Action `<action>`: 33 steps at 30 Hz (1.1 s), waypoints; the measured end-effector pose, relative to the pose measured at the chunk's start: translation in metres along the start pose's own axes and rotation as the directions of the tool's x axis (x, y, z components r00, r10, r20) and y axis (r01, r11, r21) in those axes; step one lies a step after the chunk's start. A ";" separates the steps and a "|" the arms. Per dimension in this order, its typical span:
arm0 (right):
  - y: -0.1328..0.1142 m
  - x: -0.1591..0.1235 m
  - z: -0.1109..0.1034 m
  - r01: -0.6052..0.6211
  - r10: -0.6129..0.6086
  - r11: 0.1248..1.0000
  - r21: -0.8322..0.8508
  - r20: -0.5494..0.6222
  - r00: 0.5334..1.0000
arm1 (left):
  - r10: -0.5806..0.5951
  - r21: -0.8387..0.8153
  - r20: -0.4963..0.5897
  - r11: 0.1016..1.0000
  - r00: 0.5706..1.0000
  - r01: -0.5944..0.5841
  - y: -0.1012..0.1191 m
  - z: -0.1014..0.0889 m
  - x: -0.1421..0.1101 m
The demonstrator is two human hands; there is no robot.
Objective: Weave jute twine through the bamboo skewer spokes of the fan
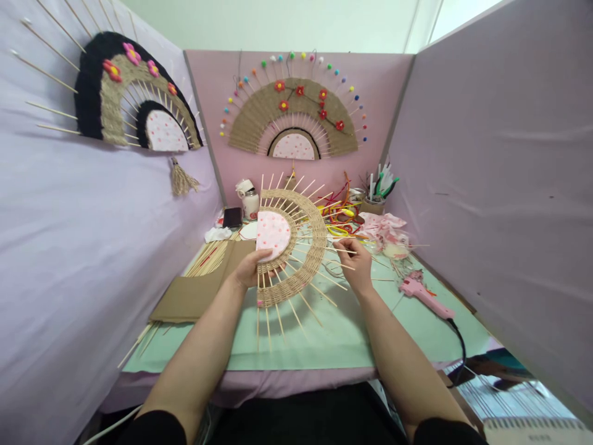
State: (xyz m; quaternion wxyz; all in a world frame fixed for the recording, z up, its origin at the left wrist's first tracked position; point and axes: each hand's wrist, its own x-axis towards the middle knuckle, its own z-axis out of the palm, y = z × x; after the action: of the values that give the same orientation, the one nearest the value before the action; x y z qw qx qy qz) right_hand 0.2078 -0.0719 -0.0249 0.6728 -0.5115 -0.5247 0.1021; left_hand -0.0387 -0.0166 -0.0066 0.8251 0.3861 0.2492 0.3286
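Note:
A half-round woven fan [317, 241] with thin wooden sticks fanning outward is held up over the table, its straight edge facing left. Its centre is a white half-disc with pink dots [273, 232], edged by a narrow woven band. My left hand [252, 267] grips the fan at the lower part of this centre, thumb on the front and fingers behind. At the fan's right side, my right hand [354, 262] is closed in a pinch among the stick ends. What sits between those fingertips is too small to make out. Loose twine [332, 267] lies behind the fan, near the right hand.
A pink glue gun [426, 296] with a black cord lies on the right. Brown cardboard [185, 298] and a bundle of sticks [204, 259] lie left. Behind are a phone [232, 217], a white bottle [249, 201] and a tool pot [374, 203]. Decorated fans [245, 127] hang on the partitions.

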 end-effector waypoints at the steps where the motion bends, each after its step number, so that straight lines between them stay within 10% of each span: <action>1: 0.000 0.000 0.000 0.004 -0.004 1.000 0.000 0.000 1.000 | 0.002 0.003 -0.014 1.000 1.000 -0.002 0.001 0.000 0.000; 23: -0.002 0.009 -0.016 0.133 -0.139 0.990 -0.050 -0.134 0.981 | 0.089 0.099 -0.132 0.992 0.987 -0.077 0.009 -0.015 0.001; 33: 0.004 0.014 -0.018 0.032 -0.019 0.994 0.104 -0.127 0.992 | 0.015 0.108 -0.016 0.994 1.000 -0.013 0.012 -0.023 -0.005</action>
State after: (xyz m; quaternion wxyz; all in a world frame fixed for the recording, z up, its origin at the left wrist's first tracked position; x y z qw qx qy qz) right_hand 0.2299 -0.0714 -0.0183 0.7319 -0.4736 -0.4817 0.0890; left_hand -0.0616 -0.0040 -0.0093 0.7987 0.4290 0.2708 0.3236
